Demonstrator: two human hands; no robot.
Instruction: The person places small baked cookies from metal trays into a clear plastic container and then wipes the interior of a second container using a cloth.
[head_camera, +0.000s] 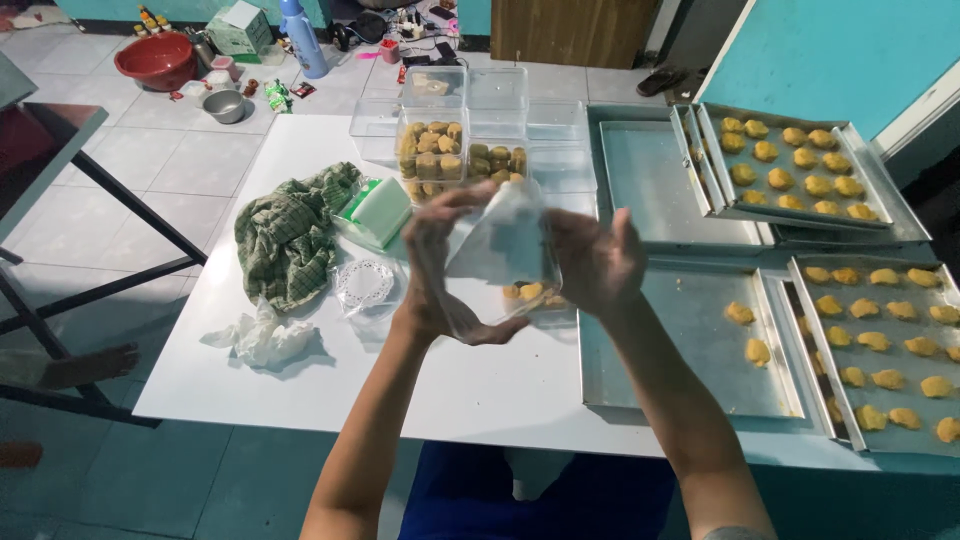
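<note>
Both hands, left (432, 262) & right (597, 262), grip a clear square plastic container (500, 255) betw. the palms, tilted up over the white tabletop (300, 380), w/ a nearly empty steel baking tray (690, 340) just right of it.

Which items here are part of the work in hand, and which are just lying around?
In use:
- clear container held by left hand and right hand
- filled containers
- empty containers
- cookie trays

Lying about:
- green checked cloth
- crumpled tissue
- red basin on the floor
- blue bottle
</note>
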